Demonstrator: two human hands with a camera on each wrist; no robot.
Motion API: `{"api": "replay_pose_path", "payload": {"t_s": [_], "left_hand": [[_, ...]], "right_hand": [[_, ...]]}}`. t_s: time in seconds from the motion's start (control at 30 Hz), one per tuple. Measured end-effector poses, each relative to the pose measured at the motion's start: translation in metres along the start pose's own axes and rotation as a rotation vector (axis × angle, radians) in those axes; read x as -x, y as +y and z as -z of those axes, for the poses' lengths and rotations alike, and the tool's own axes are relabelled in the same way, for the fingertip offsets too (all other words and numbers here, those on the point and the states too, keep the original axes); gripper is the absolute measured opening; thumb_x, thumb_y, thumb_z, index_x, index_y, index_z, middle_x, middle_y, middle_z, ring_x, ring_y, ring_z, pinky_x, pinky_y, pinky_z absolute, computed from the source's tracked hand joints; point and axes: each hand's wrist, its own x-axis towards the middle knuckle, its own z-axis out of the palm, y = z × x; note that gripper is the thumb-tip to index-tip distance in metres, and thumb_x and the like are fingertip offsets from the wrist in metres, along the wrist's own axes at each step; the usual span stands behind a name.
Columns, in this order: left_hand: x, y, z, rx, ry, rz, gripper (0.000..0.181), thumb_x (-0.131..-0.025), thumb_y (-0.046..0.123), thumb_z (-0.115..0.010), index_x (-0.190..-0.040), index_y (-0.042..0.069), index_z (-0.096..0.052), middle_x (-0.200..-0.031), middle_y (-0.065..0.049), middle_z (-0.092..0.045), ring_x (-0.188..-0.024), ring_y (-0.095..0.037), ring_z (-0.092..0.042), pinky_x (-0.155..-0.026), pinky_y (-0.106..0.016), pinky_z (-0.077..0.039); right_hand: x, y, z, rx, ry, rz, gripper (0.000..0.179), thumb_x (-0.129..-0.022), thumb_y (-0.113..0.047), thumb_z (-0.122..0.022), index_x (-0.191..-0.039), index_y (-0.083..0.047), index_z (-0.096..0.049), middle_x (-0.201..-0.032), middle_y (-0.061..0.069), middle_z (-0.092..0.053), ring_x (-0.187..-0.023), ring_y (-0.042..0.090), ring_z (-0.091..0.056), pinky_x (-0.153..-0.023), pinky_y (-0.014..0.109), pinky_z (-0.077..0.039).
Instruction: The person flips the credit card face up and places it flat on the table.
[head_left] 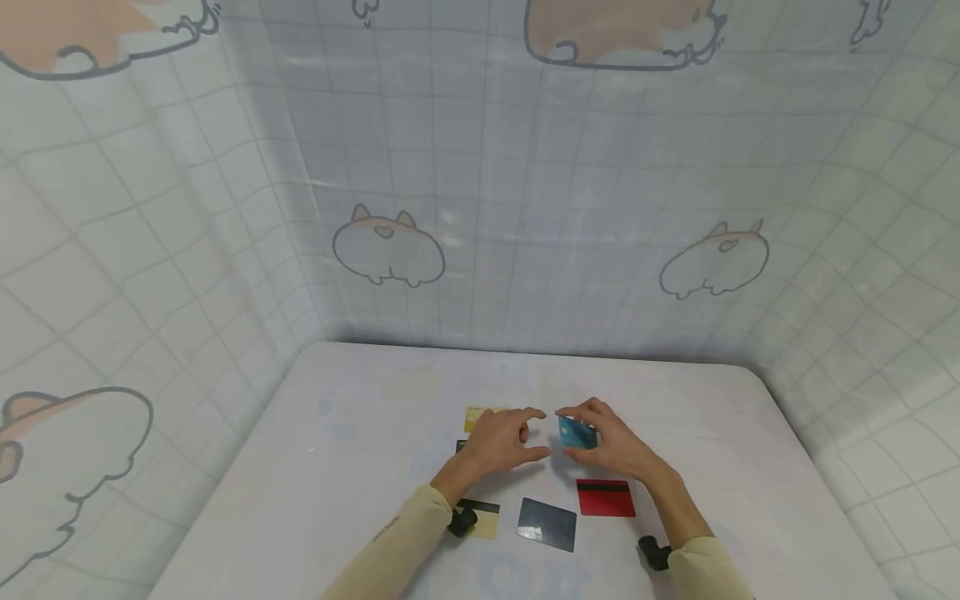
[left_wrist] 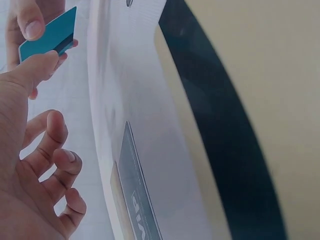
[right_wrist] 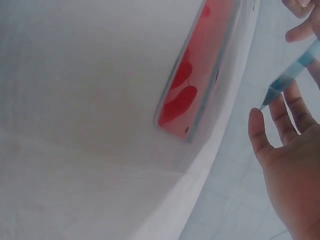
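Several cards (head_left: 546, 527) lie on the white table (head_left: 720, 450).

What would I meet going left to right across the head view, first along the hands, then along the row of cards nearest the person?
Along the hands: left hand → blue card → right hand.
Along the nearest row: tan card with a dark stripe → dark grey card → red card.

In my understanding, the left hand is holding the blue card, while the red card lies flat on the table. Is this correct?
Not quite: the head view shows the right hand holding the blue card, not the left hand. The red card does lie flat on the table.
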Motion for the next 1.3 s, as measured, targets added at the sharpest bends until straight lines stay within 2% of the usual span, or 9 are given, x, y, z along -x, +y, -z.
{"api": "replay_pose_path", "payload": {"t_s": [0.33,0.57,0.9,1.03,1.3], "left_hand": [[0.0,-0.003,0.0,0.003,-0.001,-0.008,0.06,-0.085,0.062,-0.071,-0.136,0.031,-0.061,-0.07,0.018,-0.05,-0.063,-0.003,-0.045,-0.076,-0.034,-0.039],[-0.001,-0.002,0.001,-0.003,-0.012,-0.019,0.063,-0.084,0.065,-0.071,-0.137,0.033,-0.059,-0.071,0.019,-0.05,-0.062,-0.003,-0.045,-0.076,-0.032,-0.038],[-0.004,0.001,0.001,0.001,-0.028,-0.031,0.063,-0.083,0.066,-0.071,-0.136,0.034,-0.06,-0.07,0.017,-0.05,-0.06,-0.004,-0.044,-0.071,-0.032,-0.035],[-0.005,0.0,0.001,-0.013,-0.016,-0.04,0.062,-0.082,0.067,-0.07,-0.134,0.034,-0.062,-0.071,0.017,-0.05,-0.062,-0.003,-0.044,-0.071,-0.031,-0.034],[-0.002,-0.004,0.002,-0.086,0.029,-0.089,0.061,-0.08,0.071,-0.07,-0.129,0.036,-0.064,-0.071,0.018,-0.048,-0.062,-0.002,-0.042,-0.072,-0.029,-0.035]], "right_hand": [[-0.005,-0.004,-0.002,0.079,-0.036,-0.005,0.062,-0.081,-0.042,-0.083,-0.137,-0.025,-0.062,-0.127,-0.003,-0.051,-0.113,0.021,-0.047,-0.093,0.044,-0.05],[-0.008,-0.004,-0.004,0.179,-0.05,0.047,0.058,-0.082,-0.04,-0.083,-0.133,-0.021,-0.065,-0.121,-0.005,-0.053,-0.11,0.016,-0.049,-0.089,0.038,-0.053],[-0.012,-0.005,-0.005,0.246,-0.033,0.116,0.055,-0.082,-0.039,-0.083,-0.131,-0.019,-0.068,-0.117,-0.007,-0.053,-0.107,0.013,-0.049,-0.087,0.036,-0.052],[-0.015,-0.004,-0.006,0.268,-0.025,0.13,0.055,-0.082,-0.04,-0.083,-0.131,-0.021,-0.068,-0.116,-0.007,-0.054,-0.107,0.013,-0.049,-0.087,0.036,-0.052],[-0.014,-0.007,-0.01,0.261,-0.032,0.106,0.056,-0.082,-0.047,-0.081,-0.131,-0.023,-0.067,-0.117,-0.008,-0.054,-0.108,0.012,-0.049,-0.09,0.038,-0.052]]}}
